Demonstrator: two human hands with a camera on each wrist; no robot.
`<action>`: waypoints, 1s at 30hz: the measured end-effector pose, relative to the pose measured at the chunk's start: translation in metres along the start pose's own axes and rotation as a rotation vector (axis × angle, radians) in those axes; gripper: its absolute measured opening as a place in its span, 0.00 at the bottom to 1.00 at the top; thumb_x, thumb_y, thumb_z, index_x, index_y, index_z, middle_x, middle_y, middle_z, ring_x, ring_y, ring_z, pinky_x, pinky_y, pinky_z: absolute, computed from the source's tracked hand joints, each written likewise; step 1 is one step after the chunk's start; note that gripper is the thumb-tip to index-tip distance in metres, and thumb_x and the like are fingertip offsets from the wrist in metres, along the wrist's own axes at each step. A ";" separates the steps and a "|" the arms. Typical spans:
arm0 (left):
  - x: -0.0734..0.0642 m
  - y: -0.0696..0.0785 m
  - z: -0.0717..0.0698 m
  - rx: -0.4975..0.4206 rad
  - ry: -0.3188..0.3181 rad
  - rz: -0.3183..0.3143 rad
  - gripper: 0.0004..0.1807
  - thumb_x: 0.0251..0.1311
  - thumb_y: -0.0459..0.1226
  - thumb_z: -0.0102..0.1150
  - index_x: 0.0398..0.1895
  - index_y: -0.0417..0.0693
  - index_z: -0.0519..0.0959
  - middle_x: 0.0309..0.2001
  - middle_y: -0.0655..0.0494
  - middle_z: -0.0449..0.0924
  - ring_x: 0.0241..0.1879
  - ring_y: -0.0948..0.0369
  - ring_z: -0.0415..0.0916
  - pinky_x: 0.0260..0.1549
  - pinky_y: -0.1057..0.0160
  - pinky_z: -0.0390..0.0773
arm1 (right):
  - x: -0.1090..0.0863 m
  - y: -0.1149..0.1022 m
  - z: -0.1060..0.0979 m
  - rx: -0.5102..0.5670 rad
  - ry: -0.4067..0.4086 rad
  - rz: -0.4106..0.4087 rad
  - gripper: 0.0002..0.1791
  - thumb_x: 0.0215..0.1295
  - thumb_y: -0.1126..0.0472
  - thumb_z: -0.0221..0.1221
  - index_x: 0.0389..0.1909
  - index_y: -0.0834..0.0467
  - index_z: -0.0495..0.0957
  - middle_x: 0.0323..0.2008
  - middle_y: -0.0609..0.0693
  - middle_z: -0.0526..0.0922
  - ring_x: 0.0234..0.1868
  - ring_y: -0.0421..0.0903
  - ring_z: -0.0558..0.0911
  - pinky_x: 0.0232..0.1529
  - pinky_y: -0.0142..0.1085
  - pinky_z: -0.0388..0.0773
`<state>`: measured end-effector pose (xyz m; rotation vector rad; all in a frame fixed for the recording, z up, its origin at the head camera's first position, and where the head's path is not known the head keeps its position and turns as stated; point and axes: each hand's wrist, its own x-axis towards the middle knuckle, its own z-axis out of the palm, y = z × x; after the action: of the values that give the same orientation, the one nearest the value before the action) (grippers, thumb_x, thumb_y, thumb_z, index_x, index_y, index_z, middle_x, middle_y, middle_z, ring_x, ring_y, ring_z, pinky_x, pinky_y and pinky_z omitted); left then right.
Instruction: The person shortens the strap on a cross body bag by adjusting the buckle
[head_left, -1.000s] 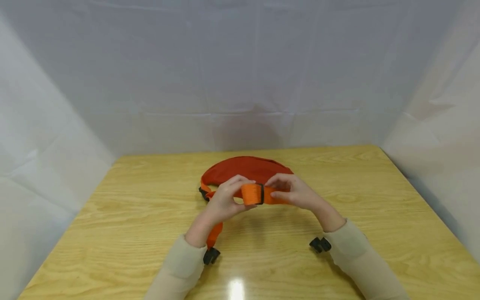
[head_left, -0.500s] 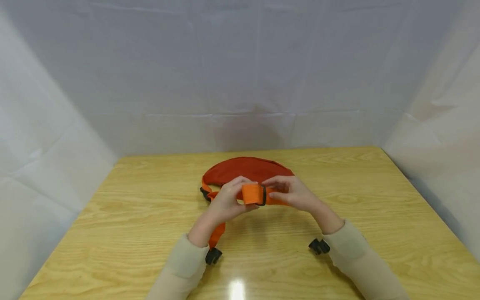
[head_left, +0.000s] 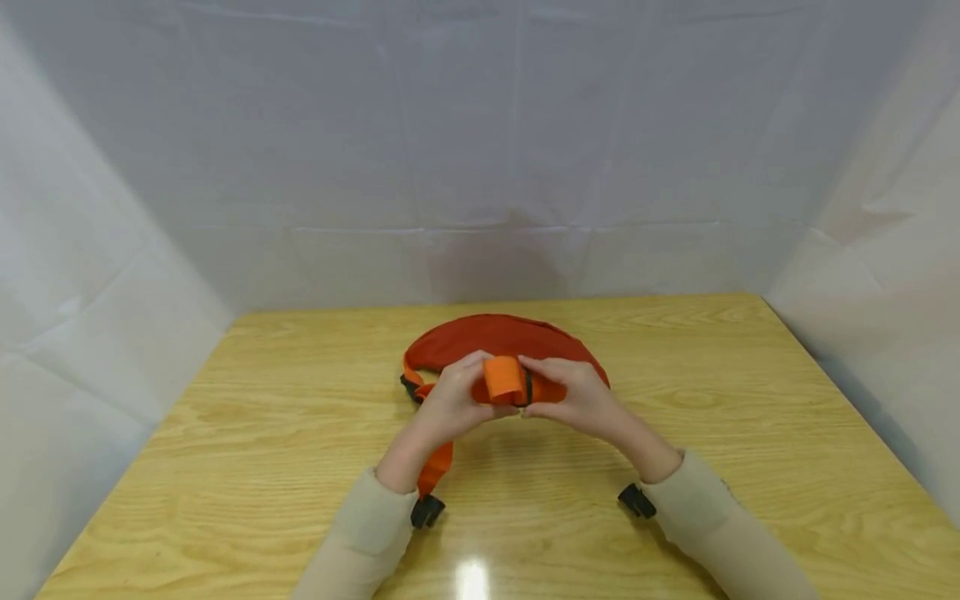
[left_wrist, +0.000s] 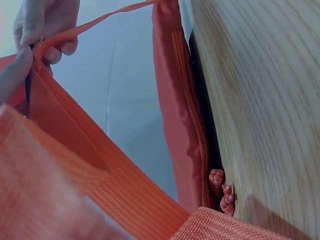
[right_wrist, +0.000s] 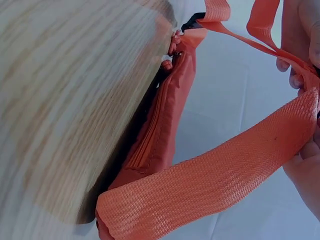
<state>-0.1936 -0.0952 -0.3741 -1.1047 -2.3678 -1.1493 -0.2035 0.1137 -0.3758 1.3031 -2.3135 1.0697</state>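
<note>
A red waist pack [head_left: 495, 335] lies on the table beyond both hands, its orange webbing strap [right_wrist: 220, 175] running up to them. The strap is doubled into an orange loop [head_left: 502, 377], raised above the wood in the head view. My left hand [head_left: 456, 398] pinches this loop between thumb and fingers. Facing it from the right, my right hand [head_left: 583, 398] grips the strap at the black slider buckle [head_left: 528, 387], fingertips close to the left hand's. Most of the slider is hidden by fingers and webbing.
One black clip [head_left: 427, 512] lies by the left sleeve on a hanging strap end. Another black clip [head_left: 637, 501] is beside the right sleeve, partly covered. A black buckle [head_left: 410, 387] joins the strap at the pack's left. White sheeting [head_left: 480, 167] surrounds the wooden table [head_left: 750, 400].
My right hand has shifted left and closed in over the slider. The loop has tipped upward, more of the pack's right end shows, and the right sleeve covers more of the clip.
</note>
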 end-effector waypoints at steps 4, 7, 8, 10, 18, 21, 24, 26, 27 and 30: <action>0.001 0.000 0.000 -0.002 -0.009 0.011 0.22 0.39 0.34 0.70 0.42 0.43 0.76 0.38 0.56 0.74 0.40 0.63 0.72 0.42 0.66 0.71 | 0.000 0.001 0.000 -0.046 0.002 -0.052 0.34 0.38 0.63 0.70 0.50 0.70 0.72 0.43 0.60 0.78 0.42 0.51 0.77 0.40 0.38 0.75; 0.001 -0.001 -0.001 0.000 -0.029 0.021 0.21 0.39 0.34 0.70 0.41 0.43 0.76 0.37 0.57 0.74 0.40 0.63 0.71 0.42 0.66 0.71 | 0.000 0.004 0.000 -0.075 0.004 -0.096 0.32 0.38 0.64 0.70 0.48 0.69 0.73 0.41 0.59 0.79 0.40 0.50 0.78 0.38 0.38 0.75; 0.001 -0.001 -0.001 0.002 -0.037 0.021 0.21 0.39 0.33 0.70 0.41 0.43 0.76 0.38 0.57 0.74 0.40 0.64 0.71 0.42 0.66 0.71 | 0.000 0.005 0.000 -0.078 0.009 -0.109 0.31 0.38 0.64 0.71 0.47 0.69 0.73 0.40 0.59 0.79 0.40 0.50 0.78 0.38 0.38 0.75; 0.001 -0.002 -0.002 0.003 -0.055 0.019 0.21 0.40 0.31 0.69 0.41 0.43 0.75 0.38 0.57 0.74 0.40 0.63 0.71 0.42 0.66 0.71 | 0.000 0.007 0.000 -0.083 0.022 -0.136 0.31 0.37 0.65 0.71 0.46 0.70 0.74 0.39 0.59 0.79 0.39 0.50 0.78 0.37 0.38 0.76; -0.002 -0.001 -0.008 0.040 -0.025 -0.036 0.15 0.44 0.27 0.65 0.38 0.43 0.77 0.39 0.56 0.76 0.41 0.62 0.72 0.44 0.63 0.71 | -0.001 0.012 0.001 -0.072 0.070 -0.218 0.32 0.34 0.67 0.71 0.46 0.71 0.73 0.39 0.61 0.78 0.39 0.52 0.78 0.36 0.38 0.76; -0.003 -0.001 -0.009 0.074 0.012 -0.055 0.11 0.45 0.27 0.64 0.35 0.43 0.79 0.36 0.56 0.77 0.38 0.61 0.74 0.40 0.64 0.73 | -0.001 0.013 0.002 -0.085 0.075 -0.223 0.32 0.34 0.67 0.71 0.46 0.71 0.73 0.40 0.61 0.78 0.39 0.52 0.78 0.36 0.38 0.76; -0.004 -0.002 -0.009 0.105 0.050 -0.068 0.08 0.46 0.27 0.63 0.32 0.42 0.79 0.33 0.55 0.78 0.34 0.62 0.75 0.34 0.66 0.74 | -0.002 0.012 0.003 -0.097 0.075 -0.224 0.33 0.34 0.66 0.71 0.46 0.71 0.73 0.40 0.61 0.78 0.39 0.52 0.78 0.36 0.38 0.76; -0.004 -0.002 -0.009 0.109 0.069 -0.079 0.07 0.46 0.27 0.63 0.30 0.42 0.79 0.31 0.55 0.78 0.31 0.62 0.75 0.31 0.67 0.75 | -0.002 0.013 0.004 -0.105 0.074 -0.222 0.32 0.35 0.66 0.71 0.46 0.71 0.73 0.40 0.61 0.78 0.39 0.51 0.78 0.36 0.38 0.76; -0.004 -0.002 -0.009 0.108 0.074 -0.085 0.07 0.46 0.27 0.63 0.30 0.42 0.79 0.30 0.55 0.78 0.31 0.62 0.75 0.31 0.67 0.75 | -0.002 0.013 0.004 -0.108 0.076 -0.222 0.32 0.35 0.66 0.71 0.47 0.71 0.73 0.40 0.61 0.78 0.39 0.51 0.78 0.36 0.38 0.76; -0.004 -0.002 -0.009 0.105 0.076 -0.103 0.06 0.46 0.26 0.63 0.28 0.43 0.78 0.31 0.55 0.77 0.32 0.62 0.75 0.32 0.67 0.75 | -0.003 0.013 0.004 -0.117 0.080 -0.213 0.32 0.35 0.67 0.71 0.47 0.71 0.73 0.40 0.61 0.78 0.39 0.51 0.78 0.36 0.37 0.76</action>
<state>-0.1931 -0.1044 -0.3712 -0.8978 -2.4205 -1.0659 -0.2119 0.1162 -0.3863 1.3975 -2.0901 0.8879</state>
